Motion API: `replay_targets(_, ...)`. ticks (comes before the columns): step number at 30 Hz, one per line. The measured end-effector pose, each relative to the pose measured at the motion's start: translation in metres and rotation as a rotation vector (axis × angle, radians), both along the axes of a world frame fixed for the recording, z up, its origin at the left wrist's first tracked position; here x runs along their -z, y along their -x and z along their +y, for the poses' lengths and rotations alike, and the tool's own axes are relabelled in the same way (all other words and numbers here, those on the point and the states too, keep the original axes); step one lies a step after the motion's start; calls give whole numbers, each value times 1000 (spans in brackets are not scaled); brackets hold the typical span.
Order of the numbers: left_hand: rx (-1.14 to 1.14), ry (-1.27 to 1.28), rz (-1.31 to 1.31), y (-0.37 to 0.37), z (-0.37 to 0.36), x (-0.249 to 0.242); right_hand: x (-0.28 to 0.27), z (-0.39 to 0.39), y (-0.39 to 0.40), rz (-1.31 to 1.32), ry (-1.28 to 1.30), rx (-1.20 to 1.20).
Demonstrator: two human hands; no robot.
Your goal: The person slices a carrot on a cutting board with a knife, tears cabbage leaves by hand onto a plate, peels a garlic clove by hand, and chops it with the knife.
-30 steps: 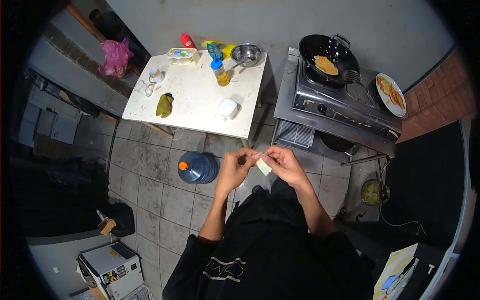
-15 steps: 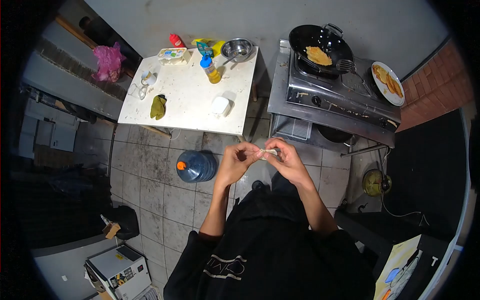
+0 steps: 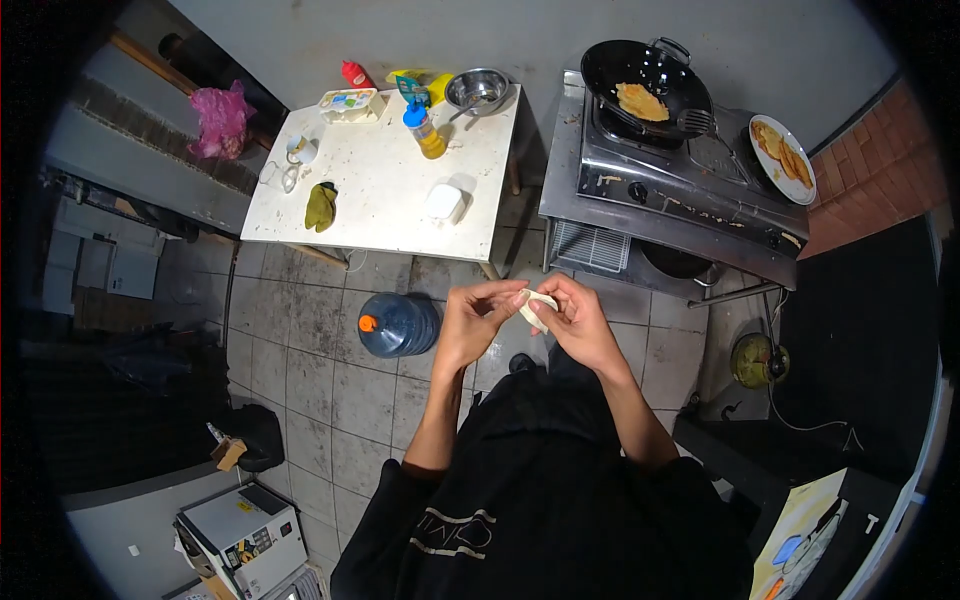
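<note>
Held in front of my body is a small cream-coloured, soft-looking flat piece [image 3: 539,309]; its exact kind I cannot make out. My right hand [image 3: 582,328] pinches it between thumb and fingers. My left hand [image 3: 474,325] has its thumb and fingertips closed on the piece's left edge. Ahead on the right, a black wok [image 3: 612,72] sits on the stove [image 3: 650,165] with a golden flat fritter [image 3: 641,102] inside. A slotted turner [image 3: 697,122] rests against the wok's rim. Several browned fritters lie on a white plate [image 3: 803,193].
The white table [image 3: 385,205] bears a metal bowl [image 3: 477,90], a blue-capped oil bottle [image 3: 425,135], a white container [image 3: 445,204], a green cloth [image 3: 320,208] and a cup [image 3: 300,150]. A water jug [image 3: 400,325] lies on the tiled floor. A gas cylinder [image 3: 757,360] stands right.
The cream-coloured piece has turned and now shows a broader face between my fingers. Both hands stay in nearly the same place. The view has shifted slightly.
</note>
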State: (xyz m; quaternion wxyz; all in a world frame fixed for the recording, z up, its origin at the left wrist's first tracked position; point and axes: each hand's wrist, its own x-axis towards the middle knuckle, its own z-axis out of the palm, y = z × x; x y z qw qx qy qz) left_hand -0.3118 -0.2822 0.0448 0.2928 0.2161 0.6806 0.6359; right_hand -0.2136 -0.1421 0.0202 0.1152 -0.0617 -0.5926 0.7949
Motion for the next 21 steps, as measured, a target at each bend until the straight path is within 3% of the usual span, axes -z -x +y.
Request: replay_targets(21,71,-115,-149,-2,0,6,-8,2,-11,49,-129,21)
